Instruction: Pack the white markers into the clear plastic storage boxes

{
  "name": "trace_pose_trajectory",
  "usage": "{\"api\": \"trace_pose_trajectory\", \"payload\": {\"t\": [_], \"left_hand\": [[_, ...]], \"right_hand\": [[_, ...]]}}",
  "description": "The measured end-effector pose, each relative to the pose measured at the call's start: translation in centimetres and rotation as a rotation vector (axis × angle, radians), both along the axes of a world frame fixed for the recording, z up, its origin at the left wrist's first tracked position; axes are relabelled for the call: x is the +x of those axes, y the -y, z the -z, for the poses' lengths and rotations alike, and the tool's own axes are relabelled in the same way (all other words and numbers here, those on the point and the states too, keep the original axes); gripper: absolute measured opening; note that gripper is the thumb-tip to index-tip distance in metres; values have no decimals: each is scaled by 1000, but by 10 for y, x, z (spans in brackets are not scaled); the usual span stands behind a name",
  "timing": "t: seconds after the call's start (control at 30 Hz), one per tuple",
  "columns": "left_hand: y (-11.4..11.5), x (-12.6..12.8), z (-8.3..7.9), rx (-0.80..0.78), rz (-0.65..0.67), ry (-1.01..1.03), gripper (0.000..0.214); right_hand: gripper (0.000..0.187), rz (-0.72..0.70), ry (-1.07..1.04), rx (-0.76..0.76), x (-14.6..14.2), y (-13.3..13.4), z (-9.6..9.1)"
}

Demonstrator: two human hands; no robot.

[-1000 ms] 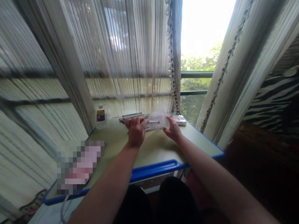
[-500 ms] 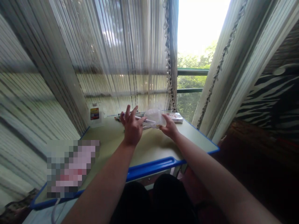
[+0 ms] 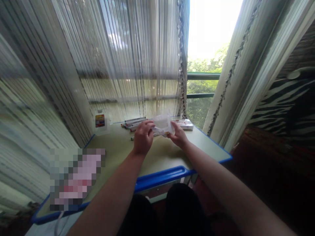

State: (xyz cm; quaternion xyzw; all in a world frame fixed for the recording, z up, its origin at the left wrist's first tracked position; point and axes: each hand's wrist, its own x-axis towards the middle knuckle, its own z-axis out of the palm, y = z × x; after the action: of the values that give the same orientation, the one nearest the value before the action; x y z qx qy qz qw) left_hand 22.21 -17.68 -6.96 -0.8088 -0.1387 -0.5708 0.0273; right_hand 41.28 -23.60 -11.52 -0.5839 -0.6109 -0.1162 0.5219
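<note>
My right hand point(image 3: 179, 135) grips a clear plastic case point(image 3: 161, 121) by its right side, thumb and fingers around the edge. The case is held tilted just above the table, and something slim and pale shows along its lower part. At the left end of the case is my left hand point(image 3: 143, 136), its fingers curled and pressed together against that end. What sits inside those fingers is hidden. Several markers point(image 3: 134, 122) with coloured ends lie on the table behind and left of my left hand. The green end of another marker point(image 3: 132, 138) shows just beside my left wrist.
Flat packs in clear plastic point(image 3: 185, 124) lie at the table's back right. A clear container with a label point(image 3: 100, 120) stands at the back left. A blurred-out pinkish item point(image 3: 78, 175) lies front left. The table has a blue edge point(image 3: 159, 178); curtains point(image 3: 137, 65) hang behind.
My left hand has gone from spread fingers with a white marker at the thumb to curled fingers at the case's end. That marker no longer sticks out visibly. My right hand stays on the case.
</note>
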Motion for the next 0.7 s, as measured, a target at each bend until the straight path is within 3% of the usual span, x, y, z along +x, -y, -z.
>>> {"api": "trace_pose_trajectory", "payload": {"t": [0.23,0.4,0.7], "left_hand": [[2,-3,-7,-57,21,67,27],[6,-3,-12,-112,123,-24,30],[13,-2,-8,-91,46,-14,35]], "right_hand": [[59,32,40,13,-1,-1,2],[59,-8,64,16,-3,1,2],[57,-13,20,40,-4,-3,4]]}}
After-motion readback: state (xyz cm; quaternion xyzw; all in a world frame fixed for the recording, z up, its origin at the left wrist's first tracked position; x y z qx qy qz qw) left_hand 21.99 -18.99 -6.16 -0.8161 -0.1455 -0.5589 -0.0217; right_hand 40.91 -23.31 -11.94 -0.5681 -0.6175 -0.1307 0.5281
